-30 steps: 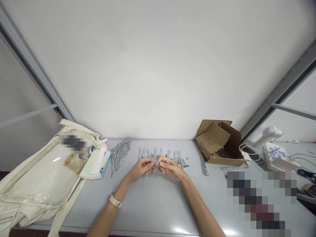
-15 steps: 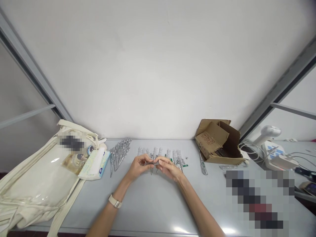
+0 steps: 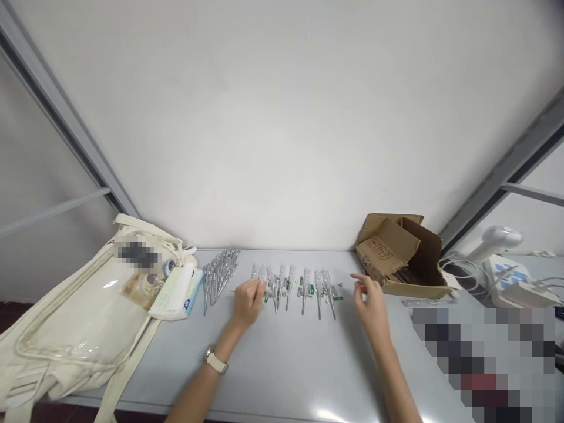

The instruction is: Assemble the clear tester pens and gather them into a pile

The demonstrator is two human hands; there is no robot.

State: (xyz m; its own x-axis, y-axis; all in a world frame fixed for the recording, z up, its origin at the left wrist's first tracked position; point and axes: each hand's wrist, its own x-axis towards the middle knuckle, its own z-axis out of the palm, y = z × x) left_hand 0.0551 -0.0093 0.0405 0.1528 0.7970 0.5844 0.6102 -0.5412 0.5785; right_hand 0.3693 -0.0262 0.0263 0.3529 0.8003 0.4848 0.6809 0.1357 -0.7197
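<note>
My left hand (image 3: 249, 301) is closed in a fist beside the left end of a row of clear-handled screwdrivers (image 3: 305, 291). A thin metal shaft sticks out to the left of that fist; the fingers hide the rest of the screwdriver. Over the table just left of the cardboard box, my right hand (image 3: 371, 296) has its fingers apart, index finger pointing left, with nothing visible in it. Small green pieces (image 3: 338, 298) and tiny metal parts (image 3: 341, 285) lie among the row. A fanned pile of similar screwdrivers (image 3: 220, 273) rests farther left.
An open cardboard box (image 3: 388, 249) stands at the right rear, with a clear plastic packet (image 3: 425, 303) before it. Left are a tissue pack (image 3: 176, 294) and a cream bag (image 3: 79, 311). Cables and a white device (image 3: 500, 238) lie far right. A wall closes off the back.
My hands, together in the middle before, have come apart. The right has moved right toward the box; the left has stayed near the row and closed into a fist. The view has shifted slightly.
</note>
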